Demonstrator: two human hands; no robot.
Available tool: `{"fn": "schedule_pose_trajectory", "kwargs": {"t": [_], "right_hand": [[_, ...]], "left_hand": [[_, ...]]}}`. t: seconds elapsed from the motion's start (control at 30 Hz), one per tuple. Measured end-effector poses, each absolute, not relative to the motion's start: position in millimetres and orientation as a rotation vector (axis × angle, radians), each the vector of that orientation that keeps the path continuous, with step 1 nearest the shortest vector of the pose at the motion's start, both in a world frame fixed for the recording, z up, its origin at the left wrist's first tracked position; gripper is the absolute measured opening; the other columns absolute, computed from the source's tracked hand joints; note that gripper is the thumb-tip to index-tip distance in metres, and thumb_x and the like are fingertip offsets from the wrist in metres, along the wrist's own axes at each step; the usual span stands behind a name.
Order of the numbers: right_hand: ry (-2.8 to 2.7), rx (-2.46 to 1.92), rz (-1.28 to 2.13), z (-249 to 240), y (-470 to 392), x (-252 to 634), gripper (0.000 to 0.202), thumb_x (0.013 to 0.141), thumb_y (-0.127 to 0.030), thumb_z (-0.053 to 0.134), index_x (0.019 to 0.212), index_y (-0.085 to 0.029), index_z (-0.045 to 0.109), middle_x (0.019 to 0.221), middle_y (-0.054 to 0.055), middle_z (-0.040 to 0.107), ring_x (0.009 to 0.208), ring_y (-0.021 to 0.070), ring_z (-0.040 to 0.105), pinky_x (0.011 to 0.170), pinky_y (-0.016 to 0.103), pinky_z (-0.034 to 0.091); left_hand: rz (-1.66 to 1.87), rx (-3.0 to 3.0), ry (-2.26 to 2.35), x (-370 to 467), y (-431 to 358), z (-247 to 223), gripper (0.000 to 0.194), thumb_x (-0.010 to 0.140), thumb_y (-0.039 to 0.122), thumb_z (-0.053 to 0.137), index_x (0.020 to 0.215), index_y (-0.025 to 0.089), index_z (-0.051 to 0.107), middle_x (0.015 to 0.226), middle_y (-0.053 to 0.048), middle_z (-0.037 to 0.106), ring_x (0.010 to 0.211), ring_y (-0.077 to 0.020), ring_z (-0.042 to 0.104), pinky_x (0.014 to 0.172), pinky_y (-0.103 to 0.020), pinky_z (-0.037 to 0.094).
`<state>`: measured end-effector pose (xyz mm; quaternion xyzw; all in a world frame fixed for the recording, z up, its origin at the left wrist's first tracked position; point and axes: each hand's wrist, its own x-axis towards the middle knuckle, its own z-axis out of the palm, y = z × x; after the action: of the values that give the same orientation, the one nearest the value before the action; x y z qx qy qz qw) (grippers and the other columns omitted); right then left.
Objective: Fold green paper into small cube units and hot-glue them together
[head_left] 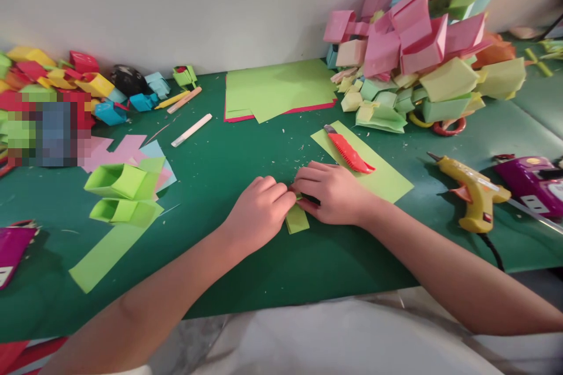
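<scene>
Both hands meet over a small yellow-green paper strip [298, 221] at the middle of the green table. My left hand [260, 211] is closed, its fingertips pinching the strip's upper part from the left. From the right, my right hand [333, 193] curls its fingers onto the same strip, thumb beneath. The pinched part of the paper is mostly hidden by the fingers. Just beyond my right hand, a red utility knife [350, 151] lies on a light green paper sheet [391, 179].
Green folded paper boxes [116, 181] and a strip lie to the left. A white marker [192, 130] and stacked green sheets [285, 88] are farther back. Pink paper boxes [387, 41] pile up back right. A yellow glue gun [477, 196] and purple stapler [532, 184] are right.
</scene>
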<state>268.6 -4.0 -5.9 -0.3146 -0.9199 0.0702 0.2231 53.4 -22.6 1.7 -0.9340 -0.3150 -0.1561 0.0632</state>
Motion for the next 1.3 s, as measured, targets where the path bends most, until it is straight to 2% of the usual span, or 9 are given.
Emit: {"fn": "schedule_pose_trajectory", "kwargs": {"t": [0.23, 0.37, 0.5, 0.6, 0.67, 0.77, 0.93, 1.13, 1.3], "right_hand": [[-2.553, -0.865, 0.283, -4.8, -3.8, 271.8, 0.025, 0.097, -0.021, 0.053, 0.081, -0.021, 0.073, 0.082, 0.006, 0.069, 0.076, 0.0203, 0.053, 0.069, 0.035, 0.045], [-2.539, -0.868, 0.396, -0.9, -4.3, 274.6, 0.023, 0.098, -0.024, 0.056, 0.090, -0.022, 0.077, 0.092, 0.006, 0.071, 0.082, 0.0208, 0.057, 0.072, 0.036, 0.048], [-2.497, -0.945, 0.545, 2.1, -4.9, 276.2, 0.018, 0.096, -0.022, 0.060, 0.103, -0.022, 0.077, 0.103, 0.008, 0.070, 0.093, 0.0237, 0.060, 0.079, 0.039, 0.052], [-2.466, -1.016, 0.598, 1.9, -4.8, 275.8, 0.023, 0.092, -0.020, 0.065, 0.113, -0.020, 0.075, 0.110, 0.010, 0.068, 0.103, 0.0273, 0.060, 0.086, 0.043, 0.053], [-2.464, -1.028, 0.614, 1.9, -5.3, 275.1, 0.020, 0.091, -0.019, 0.066, 0.109, -0.020, 0.075, 0.110, 0.010, 0.067, 0.104, 0.0275, 0.060, 0.088, 0.044, 0.053], [-2.452, -1.054, 0.643, 3.7, -7.2, 273.6, 0.017, 0.091, -0.018, 0.066, 0.105, -0.021, 0.075, 0.109, 0.009, 0.068, 0.103, 0.0272, 0.060, 0.088, 0.044, 0.054], [-2.427, -1.124, 0.670, 8.3, -10.6, 270.7, 0.015, 0.088, -0.016, 0.068, 0.101, -0.021, 0.074, 0.107, 0.008, 0.069, 0.103, 0.0271, 0.060, 0.088, 0.043, 0.053], [-2.406, -0.997, 0.654, 6.6, -11.2, 269.6, 0.020, 0.083, -0.004, 0.064, 0.094, -0.019, 0.070, 0.100, 0.007, 0.070, 0.094, 0.0238, 0.060, 0.083, 0.040, 0.052], [-2.212, -0.783, 0.322, 6.2, -13.8, 268.4, 0.023, 0.082, -0.002, 0.060, 0.093, -0.021, 0.065, 0.098, 0.006, 0.071, 0.088, 0.0220, 0.061, 0.078, 0.038, 0.052]], "left_hand": [[-0.365, -2.951, -0.958, 47.8, -23.9, 12.0, 0.029, 0.098, 0.011, 0.045, 0.079, 0.018, 0.066, 0.077, -0.006, 0.061, 0.079, -0.0225, 0.054, 0.069, -0.039, 0.040], [-0.442, -3.074, -1.106, 44.5, -23.8, 14.4, 0.025, 0.099, 0.019, 0.049, 0.084, 0.018, 0.069, 0.088, -0.007, 0.065, 0.080, -0.0198, 0.057, 0.074, -0.039, 0.044], [-0.515, -3.115, -1.202, 44.3, -21.8, 12.7, 0.025, 0.099, 0.018, 0.051, 0.081, 0.019, 0.069, 0.093, -0.006, 0.067, 0.084, -0.0200, 0.059, 0.081, -0.039, 0.047], [-0.542, -3.157, -1.267, 42.9, -19.0, 11.9, 0.015, 0.097, 0.017, 0.055, 0.089, 0.018, 0.068, 0.098, -0.006, 0.068, 0.090, -0.0214, 0.059, 0.086, -0.040, 0.049], [-0.541, -3.176, -1.329, 41.8, -17.8, 12.2, 0.007, 0.095, 0.018, 0.060, 0.098, 0.018, 0.066, 0.101, -0.006, 0.069, 0.094, -0.0227, 0.060, 0.087, -0.041, 0.050], [-0.511, -3.138, -1.404, 41.9, -18.4, 13.0, 0.012, 0.093, 0.020, 0.063, 0.106, 0.019, 0.064, 0.105, -0.007, 0.069, 0.097, -0.0248, 0.060, 0.089, -0.042, 0.051], [-0.429, -3.069, -1.422, 45.4, -22.7, 13.2, 0.008, 0.095, 0.021, 0.061, 0.099, 0.018, 0.066, 0.100, -0.007, 0.067, 0.093, -0.0252, 0.060, 0.087, -0.044, 0.050], [-0.648, -3.087, -1.410, 48.3, -27.3, 8.3, 0.010, 0.090, 0.012, 0.062, 0.095, 0.020, 0.062, 0.095, -0.003, 0.068, 0.088, -0.0204, 0.062, 0.080, -0.035, 0.050], [-0.975, -2.743, -1.118, 49.6, -33.5, 11.8, 0.019, 0.089, 0.004, 0.061, 0.099, 0.020, 0.063, 0.096, -0.003, 0.073, 0.086, -0.0193, 0.065, 0.077, -0.035, 0.047]]}}
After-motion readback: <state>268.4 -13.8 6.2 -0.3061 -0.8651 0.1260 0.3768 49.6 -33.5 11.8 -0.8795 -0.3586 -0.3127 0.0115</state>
